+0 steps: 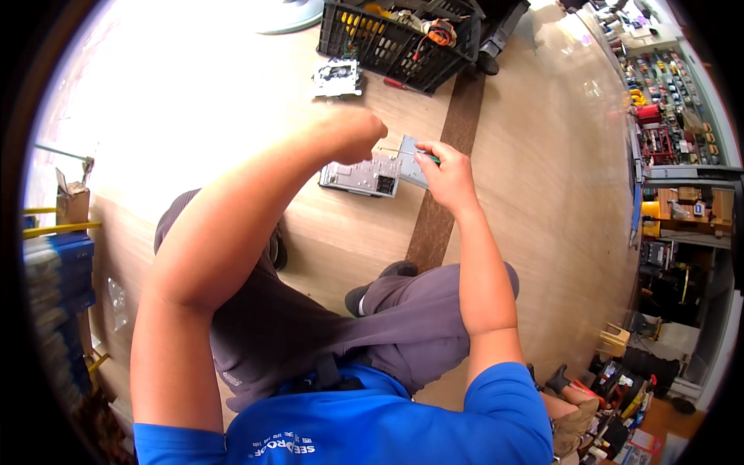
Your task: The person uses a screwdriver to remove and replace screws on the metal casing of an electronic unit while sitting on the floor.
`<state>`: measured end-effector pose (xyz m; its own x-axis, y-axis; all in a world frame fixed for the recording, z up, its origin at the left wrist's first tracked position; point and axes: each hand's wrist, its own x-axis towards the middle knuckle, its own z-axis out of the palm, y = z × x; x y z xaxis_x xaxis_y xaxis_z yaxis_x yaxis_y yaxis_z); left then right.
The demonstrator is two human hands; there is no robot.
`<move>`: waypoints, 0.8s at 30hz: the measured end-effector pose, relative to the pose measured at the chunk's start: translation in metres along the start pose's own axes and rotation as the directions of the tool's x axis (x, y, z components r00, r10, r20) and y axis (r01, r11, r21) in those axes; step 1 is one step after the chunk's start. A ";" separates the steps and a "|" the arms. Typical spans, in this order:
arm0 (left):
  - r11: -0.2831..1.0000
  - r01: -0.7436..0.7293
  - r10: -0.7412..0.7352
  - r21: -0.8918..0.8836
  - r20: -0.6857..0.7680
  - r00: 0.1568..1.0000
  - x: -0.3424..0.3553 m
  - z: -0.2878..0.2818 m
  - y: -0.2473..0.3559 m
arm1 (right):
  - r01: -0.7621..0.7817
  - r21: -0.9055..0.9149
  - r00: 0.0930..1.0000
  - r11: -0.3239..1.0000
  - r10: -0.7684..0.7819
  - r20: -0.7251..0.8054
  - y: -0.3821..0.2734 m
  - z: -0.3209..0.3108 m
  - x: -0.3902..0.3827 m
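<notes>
A silver metal electronics chassis [364,177] lies on the wooden floor in front of my knees. My right hand [446,174] grips a green-handled screwdriver [428,157], its thin shaft pointing left over the chassis's raised cover plate [411,159]. My left hand [353,133] is closed in a fist just above the chassis's left end; whether it holds anything is hidden. My legs in grey trousers and dark shoes are folded below.
A black plastic crate [399,39] of cables and parts stands at the far end, with a small bare mechanism [338,77] and a red screwdriver [399,84] beside it. Shelves of parts [666,101] line the right. Boxes [58,263] stack on the left.
</notes>
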<state>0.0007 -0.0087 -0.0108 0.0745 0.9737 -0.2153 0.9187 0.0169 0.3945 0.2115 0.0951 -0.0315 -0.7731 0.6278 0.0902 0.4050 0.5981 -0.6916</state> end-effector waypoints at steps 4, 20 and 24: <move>1.000 -0.026 0.027 0.015 -0.023 0.999 0.013 0.009 0.002 | 0.050 0.105 0.998 0.993 -0.045 -0.050 -0.003 -0.010 -0.005; 0.991 0.008 -0.021 -0.135 -0.093 0.995 0.011 0.004 0.012 | 0.012 -0.023 0.996 1.000 -0.010 0.094 -0.007 -0.027 -0.016; 0.988 0.072 -0.093 -0.134 -0.158 0.983 0.007 0.000 0.007 | -0.098 -0.067 0.982 0.993 0.107 0.153 0.015 -0.007 -0.011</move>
<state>0.0073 -0.0016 -0.0095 -0.0735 0.9915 -0.1073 0.8616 0.1174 0.4939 0.2291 0.1008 -0.0383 -0.7909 0.6045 -0.0950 0.5104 0.5660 -0.6474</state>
